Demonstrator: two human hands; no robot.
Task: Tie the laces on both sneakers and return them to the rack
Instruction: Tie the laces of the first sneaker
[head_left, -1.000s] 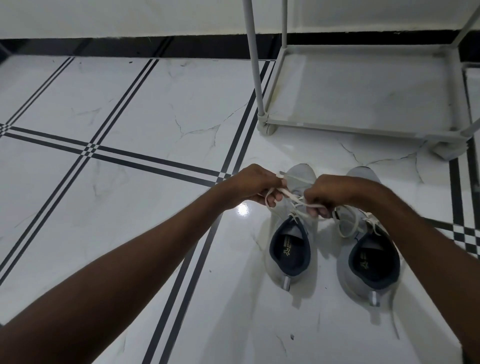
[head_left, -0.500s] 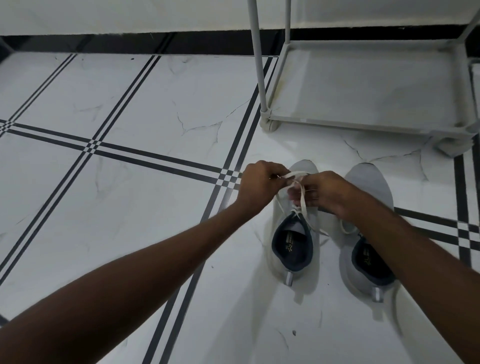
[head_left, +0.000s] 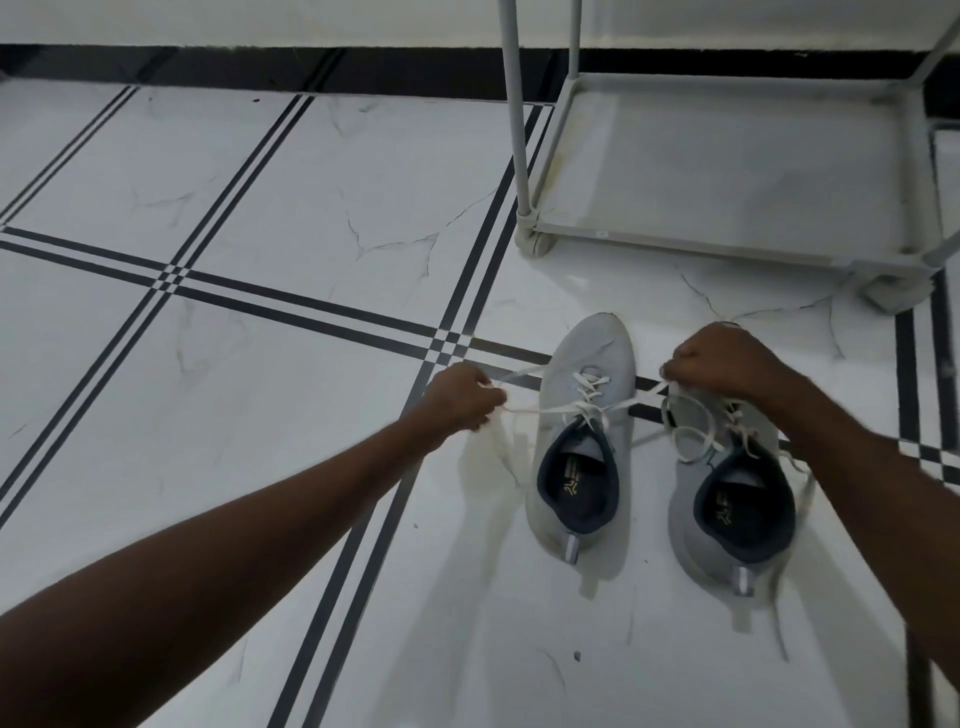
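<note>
On the tiled floor (head_left: 311, 208) before the rack (head_left: 727, 244), the left hand (head_left: 460, 397) and right hand (head_left: 722, 358) each pinch a lace (head_left: 550, 410) end of the left sneaker (head_left: 582, 364), pulling outward. Uneven pull could slacken the knot; the right sneaker (head_left: 691, 514) looks untied.

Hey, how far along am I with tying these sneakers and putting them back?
Nothing finished yet. Left hand and right hand are pulling the left sneaker laces tight. The right sneaker laces look loose. Both sit on the floor, off the rack.
</note>
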